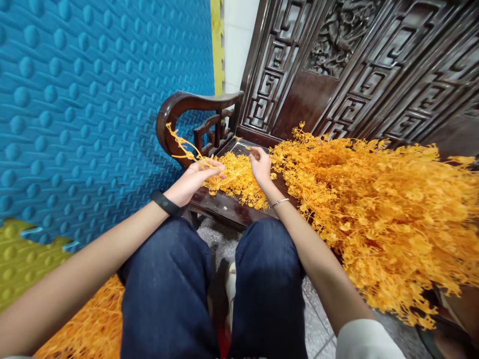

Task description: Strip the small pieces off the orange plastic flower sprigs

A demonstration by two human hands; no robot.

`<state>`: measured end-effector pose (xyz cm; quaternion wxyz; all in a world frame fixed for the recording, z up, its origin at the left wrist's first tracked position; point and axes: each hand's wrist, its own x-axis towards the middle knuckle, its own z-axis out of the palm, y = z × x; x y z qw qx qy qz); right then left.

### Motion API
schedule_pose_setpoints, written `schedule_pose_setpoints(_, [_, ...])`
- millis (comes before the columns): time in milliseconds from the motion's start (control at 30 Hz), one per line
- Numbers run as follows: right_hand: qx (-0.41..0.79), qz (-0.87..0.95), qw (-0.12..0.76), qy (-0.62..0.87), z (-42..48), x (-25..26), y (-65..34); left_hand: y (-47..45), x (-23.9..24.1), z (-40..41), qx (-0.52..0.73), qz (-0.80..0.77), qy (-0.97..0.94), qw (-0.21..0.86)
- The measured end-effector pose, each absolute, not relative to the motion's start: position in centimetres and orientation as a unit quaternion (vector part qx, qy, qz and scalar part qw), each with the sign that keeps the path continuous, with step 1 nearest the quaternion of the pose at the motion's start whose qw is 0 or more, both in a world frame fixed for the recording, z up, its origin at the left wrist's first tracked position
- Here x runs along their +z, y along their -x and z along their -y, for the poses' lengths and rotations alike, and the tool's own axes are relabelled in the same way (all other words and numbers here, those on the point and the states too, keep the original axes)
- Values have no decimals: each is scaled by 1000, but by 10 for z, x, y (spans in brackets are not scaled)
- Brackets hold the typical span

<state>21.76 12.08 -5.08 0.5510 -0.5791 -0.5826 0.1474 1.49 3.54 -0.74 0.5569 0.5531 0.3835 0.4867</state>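
My left hand (200,178) is closed round a thin branched yellow plastic stem (185,147), whose bare forked end sticks up to the left over the bench's armrest. Just right of it, my right hand (261,163) has its fingers curled in a pinch above a low heap of small yellow plastic pieces (235,179) on the wooden seat. Whatever lies between those fingertips, if anything, is too small to make out. A large pile of branched yellow plastic sprays (392,209) spreads along the bench beside my right arm.
The dark bench has a curved armrest (202,102) and a carved back (299,99). Blue studded foam mat (93,99) stands on the left. More orange-yellow strands (90,324) lie low beside my left leg. Grey tiles (318,319) cover the floor.
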Motion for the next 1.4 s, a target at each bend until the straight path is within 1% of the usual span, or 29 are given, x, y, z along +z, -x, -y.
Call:
schedule_pose_setpoints(167, [160, 632, 610, 451, -96, -22, -202, -16, -4, -33, 454, -361, -546, 604])
schedule_pose_setpoints(267, [215, 659, 605, 392, -73, -4, -192, -16, -3, -34, 439, -359, -521, 638])
schedule_pose_setpoints(367, [268, 705, 556, 349, -54, 7, -183, -16, -3, -36, 410, -363, -507, 665])
schedule_pose_setpoints(467, [264, 772, 473, 333, -40, 10, -180, -16, -4, -36, 396, -337, -512, 683])
schedule_pose_setpoints(567, [257, 820, 399, 320, -30, 12, -180, -17, -6, -36, 409, -336, -503, 683])
schedule_pose_setpoints(833, [224, 850, 356, 318, -19, 9, -192, -23, -5, -33, 415, -336, -530, 658])
schedule_pose_setpoints(900, [219, 852, 360, 311, -21, 6, -196, -24, -4, -32, 422, -334, -547, 642])
schedule_pose_setpoints(1000, [240, 826, 402, 314, -24, 5, -201, -24, -4, -32, 399, -335, -573, 633])
schedule_pose_setpoints(1100, [311, 774, 436, 339, -24, 6, -204, -23, -3, -32, 364, -338, -591, 635])
schedule_pose_setpoints(1233, [411, 703, 454, 362, -23, 6, -203, -20, -1, -32, 361, -355, -604, 615])
schedule_pose_setpoints(1400, [448, 670, 469, 362, -24, 4, -202, -17, -1, -33, 368, -376, -616, 586])
